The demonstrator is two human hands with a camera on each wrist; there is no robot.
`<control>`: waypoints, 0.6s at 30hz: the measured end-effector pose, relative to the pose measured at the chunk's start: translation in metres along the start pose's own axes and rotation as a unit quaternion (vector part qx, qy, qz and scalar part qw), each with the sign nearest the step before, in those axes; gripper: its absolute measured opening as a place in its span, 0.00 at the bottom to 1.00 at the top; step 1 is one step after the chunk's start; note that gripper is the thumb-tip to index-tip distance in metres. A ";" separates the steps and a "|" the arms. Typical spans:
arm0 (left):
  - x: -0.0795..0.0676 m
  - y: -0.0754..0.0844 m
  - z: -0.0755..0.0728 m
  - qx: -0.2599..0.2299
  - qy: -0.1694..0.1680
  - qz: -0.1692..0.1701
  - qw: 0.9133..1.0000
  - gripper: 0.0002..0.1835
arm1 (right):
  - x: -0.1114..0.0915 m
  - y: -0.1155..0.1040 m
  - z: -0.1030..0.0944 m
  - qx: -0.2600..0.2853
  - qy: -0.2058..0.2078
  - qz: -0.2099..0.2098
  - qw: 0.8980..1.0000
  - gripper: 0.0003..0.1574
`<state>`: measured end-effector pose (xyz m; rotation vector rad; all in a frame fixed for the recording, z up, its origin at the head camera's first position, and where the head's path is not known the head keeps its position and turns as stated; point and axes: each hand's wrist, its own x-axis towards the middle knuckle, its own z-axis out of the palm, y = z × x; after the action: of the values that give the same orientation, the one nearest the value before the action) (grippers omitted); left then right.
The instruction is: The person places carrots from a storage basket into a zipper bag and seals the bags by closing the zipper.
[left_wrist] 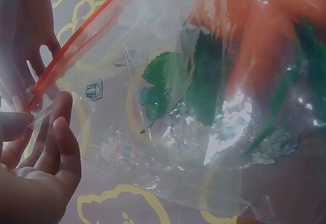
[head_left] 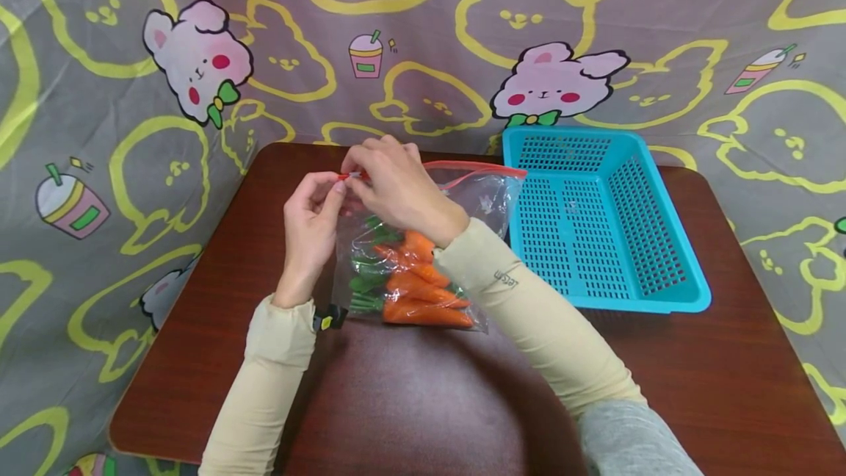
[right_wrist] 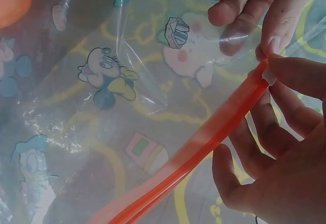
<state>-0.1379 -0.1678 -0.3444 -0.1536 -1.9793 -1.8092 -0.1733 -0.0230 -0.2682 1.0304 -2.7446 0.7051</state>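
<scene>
A clear zip bag (head_left: 492, 204) with a red zip strip (head_left: 476, 165) is held up over the table by its top left corner. Inside it lie several orange carrots (head_left: 423, 289) with green tops. My left hand (head_left: 309, 222) pinches the bag's corner at the end of the strip between thumb and forefinger. Right beside it, my right hand (head_left: 396, 186) pinches a small whitish slider (right_wrist: 268, 76) on the strip. In the right wrist view, cartoon figures (right_wrist: 108, 76) are printed on the bag, and the strip's edges run close together near the slider.
A blue perforated plastic basket (head_left: 674, 255) stands on the right of the brown wooden table (head_left: 410, 402), just beside the bag. A patterned cloth (head_left: 423, 35) hangs behind the table and along its sides.
</scene>
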 end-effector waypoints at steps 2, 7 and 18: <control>0.000 0.000 0.000 0.003 0.001 0.001 1.000 0.10 | 0.000 0.000 0.000 -0.003 -0.005 0.003 1.000 0.09; 0.000 -0.001 0.000 0.007 0.004 0.005 1.000 0.11 | 0.000 0.001 -0.001 -0.009 -0.014 0.007 1.000 0.09; 0.000 -0.002 -0.001 0.021 0.006 0.009 1.000 0.11 | 0.000 0.001 0.000 -0.025 -0.014 0.006 1.000 0.09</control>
<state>-0.1385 -0.1690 -0.3457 -0.1468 -2.0001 -1.7524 -0.1743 -0.0219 -0.2684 1.0230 -2.7784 0.6249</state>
